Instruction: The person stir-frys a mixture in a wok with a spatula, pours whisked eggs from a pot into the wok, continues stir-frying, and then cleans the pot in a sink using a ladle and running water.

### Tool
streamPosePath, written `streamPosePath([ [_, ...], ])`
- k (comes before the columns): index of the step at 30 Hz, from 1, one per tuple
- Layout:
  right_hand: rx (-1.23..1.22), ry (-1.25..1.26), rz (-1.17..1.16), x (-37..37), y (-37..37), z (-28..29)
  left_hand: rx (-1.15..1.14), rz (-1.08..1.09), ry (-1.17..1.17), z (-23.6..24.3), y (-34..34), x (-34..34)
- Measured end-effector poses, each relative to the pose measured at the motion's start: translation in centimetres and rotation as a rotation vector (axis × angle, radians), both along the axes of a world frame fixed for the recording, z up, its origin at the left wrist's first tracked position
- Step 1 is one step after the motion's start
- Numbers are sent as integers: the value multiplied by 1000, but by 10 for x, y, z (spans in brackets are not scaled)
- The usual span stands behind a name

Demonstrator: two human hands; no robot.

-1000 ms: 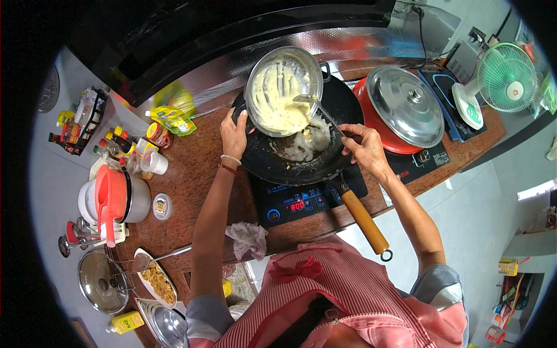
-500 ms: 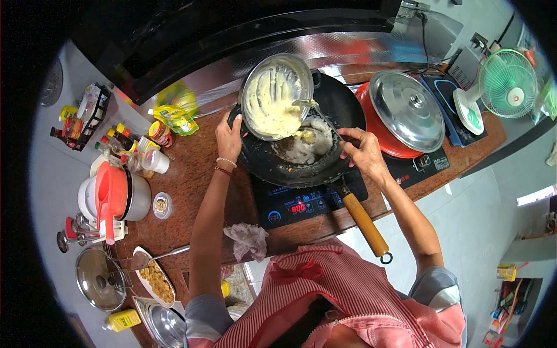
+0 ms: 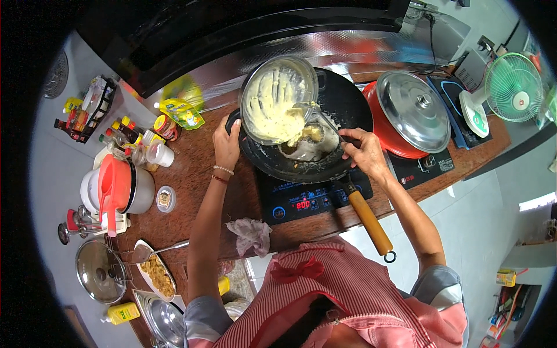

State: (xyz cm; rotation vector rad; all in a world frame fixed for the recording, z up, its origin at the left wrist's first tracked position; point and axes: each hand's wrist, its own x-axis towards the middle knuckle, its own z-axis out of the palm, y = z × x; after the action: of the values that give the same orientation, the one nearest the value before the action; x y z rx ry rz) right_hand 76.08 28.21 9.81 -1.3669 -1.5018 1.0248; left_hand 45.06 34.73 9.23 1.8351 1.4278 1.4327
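Left grip (image 3: 227, 145): holding tilted bowl (image 3: 308, 87) by black handle (image 3: 232, 119), over pan (image 3: 355, 110) | Right grip (image 3: 366, 153): closed on spoon (image 3: 329, 121) (its head at the pale mix (image 3: 284, 120)).

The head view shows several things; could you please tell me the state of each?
Metal bowl: tilted, pale yellow mixture inside
Left hand: gripping the bowl
Right hand: holding a utensil
Wok: pale food inside
Red pot: lid on
Induction cooktop: display lit
Cloth: crumpled
Fan: spinning, cannot tell
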Motion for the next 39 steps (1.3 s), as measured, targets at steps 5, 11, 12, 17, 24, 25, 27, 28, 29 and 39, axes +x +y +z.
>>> streamPosePath([
  [5, -4, -10, 9, -3, -2, 1, -19, -12, -24, 4, -11, 5],
  [11, 4, -22, 9, 0, -8, 2, 26, -36, 1, -9, -11, 11],
  [12, -3, -29, 13, 1, -9, 2, 33, -23, 13, -13, -10, 11],
  [17, 27, -72, 2, 9, -12, -1, 32, -68, 22, 0, -15, 25],
  [24, 235, -262, -28, 14, -1, -18, 71, -52, 70, -2, -12, 30],
  [25, 249, -267, -30, 13, 1, -18, 79, -39, 71, -2, -10, 30],
  [27, 256, -277, -34, 11, 2, -14, 62, -57, 46, -1, -8, 32],
  [28, 260, -282, -36, 11, 3, -12, 54, -65, 33, -1, -7, 33],
  [29, 274, -293, -38, 11, 4, -12, 57, -64, 31, 0, -6, 35],
  [39, 390, -484, -91, 23, 11, -16, 126, -97, 45, 11, 3, 50],
])
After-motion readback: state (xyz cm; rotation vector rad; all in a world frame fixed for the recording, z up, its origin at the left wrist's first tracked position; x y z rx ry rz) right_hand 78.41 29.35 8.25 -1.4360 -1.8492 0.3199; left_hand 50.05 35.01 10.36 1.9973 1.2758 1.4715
